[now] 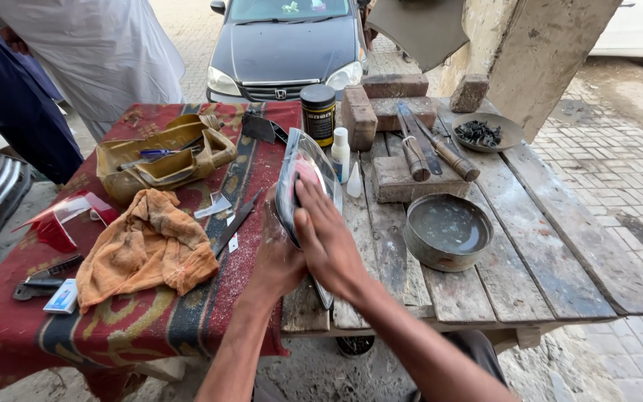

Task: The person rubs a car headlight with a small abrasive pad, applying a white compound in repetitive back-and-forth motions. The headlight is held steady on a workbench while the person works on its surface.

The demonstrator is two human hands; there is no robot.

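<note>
My left hand grips the car lamp lens upright at worktop centre, right hand pressed flat rubbing it; surface hazy, water bowl at 3 o'clock.

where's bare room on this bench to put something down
Bare planks lie right of the metal bowl, out to the table edge, and in front of the bowl. The red cloth is open near its front edge. It is crowded around the bricks, the tan bag and both hands on the clear cover.
</note>
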